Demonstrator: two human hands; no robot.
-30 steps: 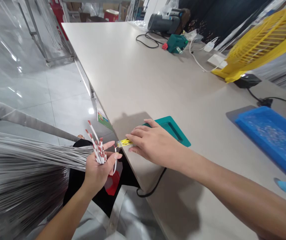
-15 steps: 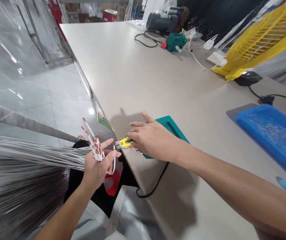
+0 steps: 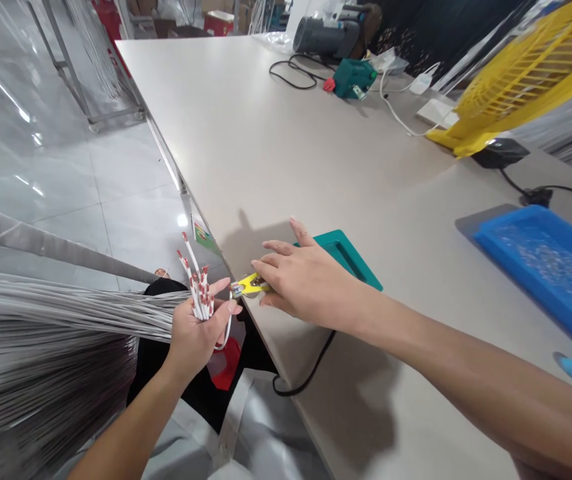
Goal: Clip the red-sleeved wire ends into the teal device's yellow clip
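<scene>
My left hand [image 3: 197, 333] is closed around a bundle of white cables [image 3: 201, 293] with reddish-brown stripped tips. One white cable bends in a loop from its fingertips, and its end meets the metal front of a small yellow tool [image 3: 252, 285] at the table edge. The tool appears to be joined to a teal base [image 3: 346, 257] on the table; part of both is hidden under my hand. My right hand [image 3: 306, 277] lies over the tool and base with its fingers stretched out, thumb and fingers apart, some fingertips close to the yellow part.
Many long white cables [image 3: 66, 320] run off to the left beside a metal rail. On the table [image 3: 276, 147] are a blue tray [image 3: 556, 267] with small pieces, a yellow fan [image 3: 521, 87], a green device [image 3: 353, 79], a dark motor [image 3: 323, 37] and cords.
My left hand has shifted slightly right, bringing the looped cable's end against the tool's front. My right hand's fingers have moved a little over the tool. The view has shifted slightly.
</scene>
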